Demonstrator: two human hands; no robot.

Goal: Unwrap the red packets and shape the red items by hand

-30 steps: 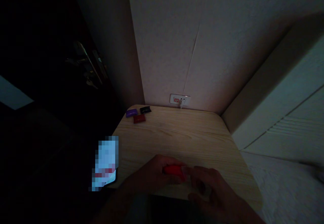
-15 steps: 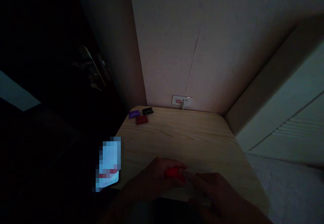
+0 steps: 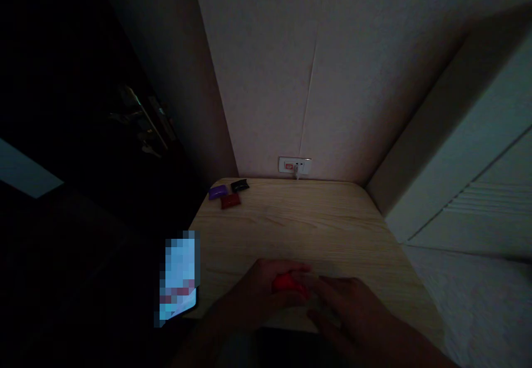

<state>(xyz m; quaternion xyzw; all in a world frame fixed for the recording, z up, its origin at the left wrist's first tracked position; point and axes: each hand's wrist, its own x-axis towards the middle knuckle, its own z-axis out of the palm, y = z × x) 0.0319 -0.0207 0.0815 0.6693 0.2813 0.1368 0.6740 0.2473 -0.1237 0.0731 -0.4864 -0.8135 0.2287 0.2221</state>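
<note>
A bright red lump (image 3: 286, 282) sits low over the wooden table, its exact kind hard to tell in the dim light. My left hand (image 3: 264, 284) is curled around it from the left, fingers behind and thumb in front. From the right, the outstretched fingers of my right hand (image 3: 351, 307) rest on the lump's top and right side, with the thumb held apart below. Part of the lump is hidden under the fingers.
On the far left corner of the table (image 3: 324, 221) lie a purple packet (image 3: 218, 192), a black packet (image 3: 240, 185) and a dark red packet (image 3: 230, 201). A lit phone (image 3: 185, 302) is at the left edge. Behind is a wall socket (image 3: 295, 165) with a plug.
My right hand has moved slightly left, and its fingers reach farther over the red lump. My left hand stays around it. The camera view has shifted a little.
</note>
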